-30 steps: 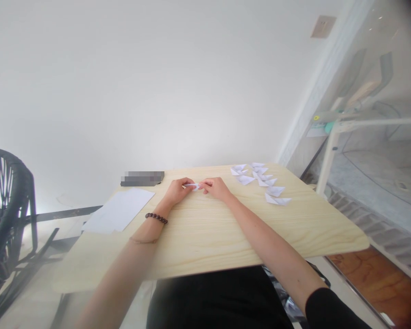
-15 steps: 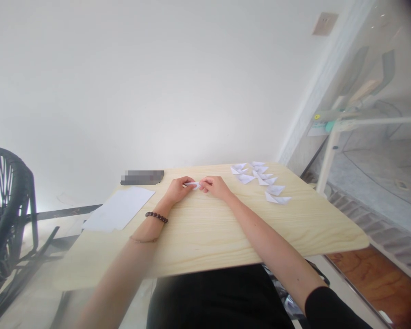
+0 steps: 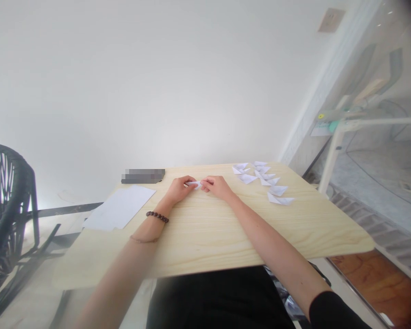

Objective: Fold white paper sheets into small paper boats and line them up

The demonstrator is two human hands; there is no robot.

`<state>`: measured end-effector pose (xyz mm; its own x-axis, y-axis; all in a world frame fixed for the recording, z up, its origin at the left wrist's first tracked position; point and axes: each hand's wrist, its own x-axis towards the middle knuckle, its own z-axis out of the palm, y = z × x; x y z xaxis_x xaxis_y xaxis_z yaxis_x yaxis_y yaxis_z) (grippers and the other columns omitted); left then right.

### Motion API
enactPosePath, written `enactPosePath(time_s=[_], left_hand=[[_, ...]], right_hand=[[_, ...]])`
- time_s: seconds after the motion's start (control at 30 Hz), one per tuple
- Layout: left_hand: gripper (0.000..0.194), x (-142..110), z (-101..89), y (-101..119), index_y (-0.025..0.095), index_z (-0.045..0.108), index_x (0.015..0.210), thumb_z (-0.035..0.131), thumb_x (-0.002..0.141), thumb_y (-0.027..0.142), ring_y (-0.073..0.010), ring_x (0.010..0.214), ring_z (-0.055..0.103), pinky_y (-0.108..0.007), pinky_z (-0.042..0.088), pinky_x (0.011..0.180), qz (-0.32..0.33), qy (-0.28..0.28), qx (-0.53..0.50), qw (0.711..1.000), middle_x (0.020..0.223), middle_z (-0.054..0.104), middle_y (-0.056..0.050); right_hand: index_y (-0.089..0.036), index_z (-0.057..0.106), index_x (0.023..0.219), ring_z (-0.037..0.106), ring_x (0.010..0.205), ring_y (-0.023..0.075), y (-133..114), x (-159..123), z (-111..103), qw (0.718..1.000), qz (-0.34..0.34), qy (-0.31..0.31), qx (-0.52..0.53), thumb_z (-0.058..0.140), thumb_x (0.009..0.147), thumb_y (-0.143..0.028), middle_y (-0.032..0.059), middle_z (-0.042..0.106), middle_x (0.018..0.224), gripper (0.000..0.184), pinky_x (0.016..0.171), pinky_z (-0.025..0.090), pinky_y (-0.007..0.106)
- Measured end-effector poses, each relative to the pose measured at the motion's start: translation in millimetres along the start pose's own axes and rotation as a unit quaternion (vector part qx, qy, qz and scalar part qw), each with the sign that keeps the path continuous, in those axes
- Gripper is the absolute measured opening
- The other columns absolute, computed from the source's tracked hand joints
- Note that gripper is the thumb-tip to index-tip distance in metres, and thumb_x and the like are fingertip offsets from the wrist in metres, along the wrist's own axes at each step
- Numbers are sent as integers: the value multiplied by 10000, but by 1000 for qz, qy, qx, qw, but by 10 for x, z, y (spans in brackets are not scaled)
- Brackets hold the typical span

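White paper, folded down to a small narrow piece [image 3: 196, 183], is held between the two hands just above or on the far middle of the tabletop [image 3: 205, 237]; contact with the wood cannot be made out from where I stand.

Step in hand, as I judge it: a fine fold or crease being worked with the fingertips. The next move seems to call for opposed, light pressure from both thumbs, with the layers kept aligned; pulling the ends apart could spoil the fold.

Grip, left hand [image 3: 182, 189]: thumb and fingers closed on the left end of the piece, with no visible gap. Grip, right hand [image 3: 217, 186]: pinched on the right end, thumb against curled fingers. Finger detail is small, and most of the paper is covered.

Pose: both forearms reach forward and converge, the hands near each other but apart, knuckles outward. Left wrist carries a dark bead bracelet [image 3: 157, 216]; right arm leaves a black sleeve [image 3: 334, 310] at the lower right.

Outward: several white folded paper boats [image 3: 281, 200] lie grouped to the right of the right hand. Left of the left hand, flat white sheet paper [image 3: 119, 208], one sheet or several. Just beyond it, a dark object [image 3: 142, 176], pixelated, unidentifiable. Far left, a dark woven chair [image 3: 20, 192].
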<state>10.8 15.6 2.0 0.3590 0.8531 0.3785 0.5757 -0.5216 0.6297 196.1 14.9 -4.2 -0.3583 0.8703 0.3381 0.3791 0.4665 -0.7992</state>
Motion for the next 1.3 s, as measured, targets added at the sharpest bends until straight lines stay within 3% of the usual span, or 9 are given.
enactPosePath(time_s=[0.2,0.4,0.57,0.7,0.83,1.0,1.17,1.3], left_hand=[[327,-5,-7,22,159,594,921,482,727,399,-141,714,564,-231,420,651,10,16,-19,1000,891,634,-43],[315,-8,-48,55,171,646,846,421,769,378,-96,481,459,-205,324,471,-10,-23,26,999,630,638,5],[359,-15,-51,100,163,639,896,430,763,423,-73,403,394,-197,281,417,-35,-13,0,999,593,638,-1],[412,-16,-39,95,149,625,883,420,756,483,-83,446,479,-190,322,430,-58,6,-52,997,650,646,-28],[455,-6,-21,46,134,603,883,374,769,510,-110,531,554,-189,353,431,-87,-4,-134,987,743,650,-73],[427,11,-17,1,125,546,980,506,713,456,-157,682,595,-195,391,467,-114,-26,-222,968,879,632,-120],[478,5,-18,11,128,519,1047,565,673,422,-154,658,574,-199,379,465,-104,-28,-205,973,753,639,-72],[398,-10,-30,53,132,603,924,537,682,442,-148,681,556,-225,402,568,-58,-33,-133,989,768,645,-46]], right_hand=[[-156,607,758,584,548,78,-18,-5,-17,999,-14,15,-31,443,783,-326,9,653,693,238,576,437,178],[-163,625,734,571,501,67,-10,7,-29,997,-25,34,-64,428,798,-315,-5,655,672,256,549,417,168],[-176,623,799,569,484,67,19,16,-22,998,-9,50,-24,438,790,-340,3,659,724,247,516,422,170],[-183,597,914,576,497,76,48,21,-28,998,17,52,36,432,786,-366,23,653,777,278,400,381,153],[-174,599,906,589,549,87,41,16,-35,996,32,43,70,467,761,-372,45,647,830,279,357,365,137],[-169,605,854,597,593,100,30,8,-19,996,27,26,87,510,729,-363,53,638,839,249,364,373,134],[-181,531,1005,579,537,91,58,7,-10,995,38,35,91,564,690,-325,46,636,822,349,382,387,151],[-171,601,887,569,523,79,46,3,-13,999,13,21,47,552,698,-335,29,636,789,255,429,390,159]])
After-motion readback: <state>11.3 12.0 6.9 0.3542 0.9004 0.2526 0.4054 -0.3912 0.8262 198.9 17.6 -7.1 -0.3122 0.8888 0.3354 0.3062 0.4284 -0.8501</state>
